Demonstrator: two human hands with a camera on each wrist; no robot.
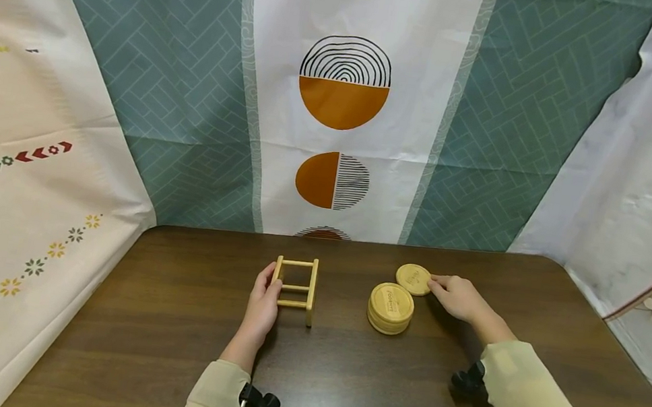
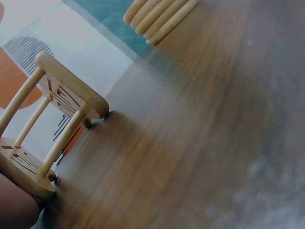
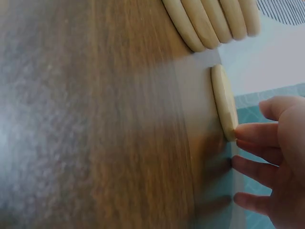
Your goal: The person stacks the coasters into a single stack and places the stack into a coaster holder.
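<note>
A pale-yellow, open-frame wooden rack [image 1: 296, 288] w/ round crossbars is being gripped by the L hand [image 1: 262, 304]; its L side panel is being pinched btwn thumb & fingers. Spread of the other L fingers can't be told. R of those fingers, open room is being offered past the rack's R panel by a dark-brown wooden table [image 1: 329, 380], up to a round stack of pale-yellow wooden discs [image 1: 391, 306].

A single flat, round, pale-yellow wooden disc [image 1: 413, 279] is being touched on its R rim by the R hand [image 1: 461, 298]: index tip is being set against the edge, thumb is being held off, other fingers are being spread. From those fingertips, the stack is being seen to the L & nearer the body, just beside the disc. Beyond the R fingers, the far table edge is being backed by teal-and-white cloth [image 1: 358, 139]; the R edge is being seen farther off, w/ open room btwn. More bare wood is being shown btwn the forearms.
</note>
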